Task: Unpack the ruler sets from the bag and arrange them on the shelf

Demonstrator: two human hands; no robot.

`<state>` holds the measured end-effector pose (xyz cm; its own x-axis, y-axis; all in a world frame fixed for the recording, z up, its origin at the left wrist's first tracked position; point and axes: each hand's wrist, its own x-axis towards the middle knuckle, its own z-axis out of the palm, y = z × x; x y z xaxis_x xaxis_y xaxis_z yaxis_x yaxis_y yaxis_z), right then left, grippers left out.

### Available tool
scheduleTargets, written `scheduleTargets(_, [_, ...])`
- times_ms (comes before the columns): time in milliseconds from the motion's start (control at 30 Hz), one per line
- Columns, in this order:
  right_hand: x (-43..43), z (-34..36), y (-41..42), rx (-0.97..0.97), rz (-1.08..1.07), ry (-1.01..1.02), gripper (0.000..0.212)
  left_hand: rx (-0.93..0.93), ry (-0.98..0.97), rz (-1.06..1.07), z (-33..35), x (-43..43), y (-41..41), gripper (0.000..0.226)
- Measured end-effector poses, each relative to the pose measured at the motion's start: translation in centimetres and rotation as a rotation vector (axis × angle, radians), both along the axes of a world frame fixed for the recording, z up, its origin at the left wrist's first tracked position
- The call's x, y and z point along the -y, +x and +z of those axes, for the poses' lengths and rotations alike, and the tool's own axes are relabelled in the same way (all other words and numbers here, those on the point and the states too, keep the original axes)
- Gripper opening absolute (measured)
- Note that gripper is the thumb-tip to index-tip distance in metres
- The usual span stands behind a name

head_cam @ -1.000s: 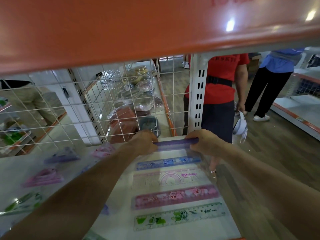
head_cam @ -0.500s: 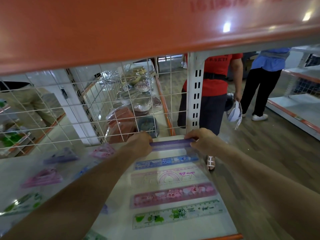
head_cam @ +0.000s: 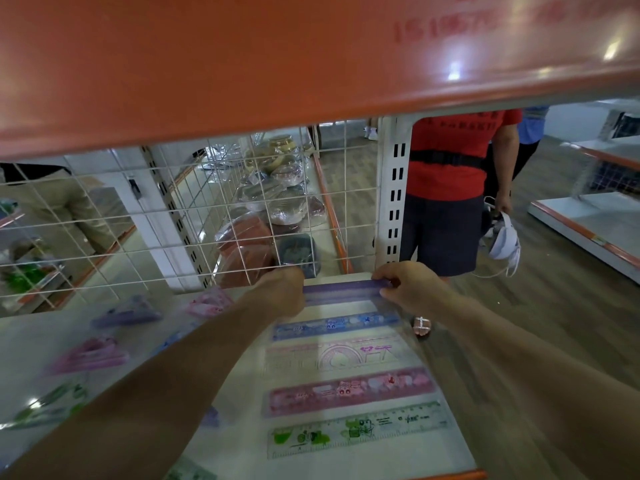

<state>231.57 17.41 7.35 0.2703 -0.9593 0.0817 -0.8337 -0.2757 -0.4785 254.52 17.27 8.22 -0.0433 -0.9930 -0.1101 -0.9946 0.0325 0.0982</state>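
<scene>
Little has moved. My left hand [head_cam: 282,289] and right hand [head_cam: 410,289], fingers curled, each pinch an end of the purple ruler [head_cam: 341,288].

On the shelf [head_cam: 381,465], four rulers [head_cam: 349,389] lie in a column front to back at the right, a fifth ruler [head_cam: 341,289] behind them is held at its ends by the left hand [head_cam: 280,292] and right hand [head_cam: 408,289] just before the wire grid [head_cam: 138,237], and ruler sets [head_cam: 90,355] lie to the left.

Both hands at the shelf's back edge

Left hand [head_cam: 282,289] and right hand [head_cam: 410,289] grip the translucent purple plastic ruler [head_cam: 341,288] on the white metal shelf [head_cam: 242,386].
</scene>
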Motion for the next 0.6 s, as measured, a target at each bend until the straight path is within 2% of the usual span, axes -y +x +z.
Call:
scheduleTargets(167, [-0.4,0.5,0.0,-0.061,0.035,-0.036,0.03,0.012,0.023,-0.022,-0.1,-0.2,0.4,0.03])
scheduleTargets(333, [-0.5,0.3,-0.3,-0.017,0.056,-0.014,0.028,-0.009,0.054,-0.028,0.0,-0.4,0.6,0.031])
scheduleTargets(500, [-0.3,0.8,-0.5,0.016,0.037,-0.048,0.028,-0.052,-0.021,-0.031,0.1,0.0,1.1,0.029])
scheduleTargets(600, [-0.3,0.4,-0.4,-0.021,0.06,-0.026,0.028,-0.016,0.039,-0.032,-0.5,-0.5,1.0,0.029])
